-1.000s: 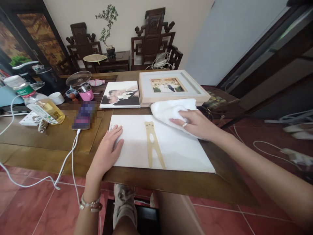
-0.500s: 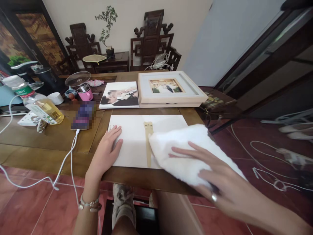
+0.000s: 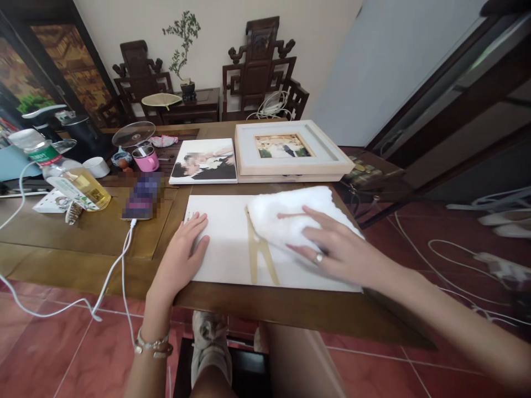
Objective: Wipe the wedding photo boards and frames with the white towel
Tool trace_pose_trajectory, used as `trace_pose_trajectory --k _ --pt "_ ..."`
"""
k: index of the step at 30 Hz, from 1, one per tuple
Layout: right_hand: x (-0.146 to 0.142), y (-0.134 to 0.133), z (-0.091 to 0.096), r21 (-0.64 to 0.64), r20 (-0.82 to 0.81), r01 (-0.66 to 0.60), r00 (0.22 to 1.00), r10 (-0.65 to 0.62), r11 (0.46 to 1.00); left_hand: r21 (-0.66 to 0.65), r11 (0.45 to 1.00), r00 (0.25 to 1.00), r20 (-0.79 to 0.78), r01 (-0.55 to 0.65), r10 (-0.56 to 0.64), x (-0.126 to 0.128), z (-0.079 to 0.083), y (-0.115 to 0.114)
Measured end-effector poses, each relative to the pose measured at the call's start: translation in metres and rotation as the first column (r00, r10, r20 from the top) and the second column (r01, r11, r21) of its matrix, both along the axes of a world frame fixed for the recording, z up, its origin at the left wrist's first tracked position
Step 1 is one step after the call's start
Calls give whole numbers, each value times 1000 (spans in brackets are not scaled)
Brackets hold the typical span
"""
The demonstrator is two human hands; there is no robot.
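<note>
A white board, the back of a picture frame [image 3: 226, 243], lies face down at the near edge of the wooden table [image 3: 83, 243]. A tan stand leg [image 3: 259, 257] is fixed to its middle. My left hand [image 3: 180, 257] rests flat and open on the board's left part. My right hand [image 3: 334, 249], with a ring, presses a white cloth [image 3: 286, 218] onto the board's right half, fingers stretched flat over it. The cloth covers the top of the stand leg.
Behind the board lie a framed photo in a pale wooden frame [image 3: 290, 152] and a canvas print [image 3: 205, 161]. To the left are a phone [image 3: 143, 196] with a white cable [image 3: 112, 271], a bottle [image 3: 66, 174], a pink cup [image 3: 145, 157]. Cables lie on the floor at right.
My right hand swept the cloth from the board's far right corner toward the near right edge, then back up to the middle right. My left hand stayed in place.
</note>
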State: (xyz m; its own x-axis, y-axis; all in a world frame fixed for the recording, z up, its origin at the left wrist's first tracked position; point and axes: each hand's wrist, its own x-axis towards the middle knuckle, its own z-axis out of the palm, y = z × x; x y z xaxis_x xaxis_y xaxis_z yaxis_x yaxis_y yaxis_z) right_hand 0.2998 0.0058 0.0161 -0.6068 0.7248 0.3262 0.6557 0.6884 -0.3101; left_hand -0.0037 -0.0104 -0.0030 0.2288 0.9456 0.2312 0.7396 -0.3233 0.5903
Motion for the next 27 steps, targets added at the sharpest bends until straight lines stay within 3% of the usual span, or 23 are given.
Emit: trace_pose_trajectory --k 6,11,16,21,27 --pt "-2 61 4 -136 -1 150 988 -152 979 -3 1000 1000 0 5 -5 0 0 -1" --pt "-8 70 9 -176 -15 187 981 -193 966 -8 1000 1000 4 0 0 0 1 -1" --pt "-9 38 6 -96 -1 141 990 -141 985 -9 1000 1000 3 1 -1 0 1 -1" --pt "-4 -24 6 6 -10 -14 1000 14 1000 -7 1000 1000 -2 -2 2 0 0 -1" --pt "4 -86 5 72 18 -206 978 205 976 3 1000 1000 9 5 -5 -1 -1 0"
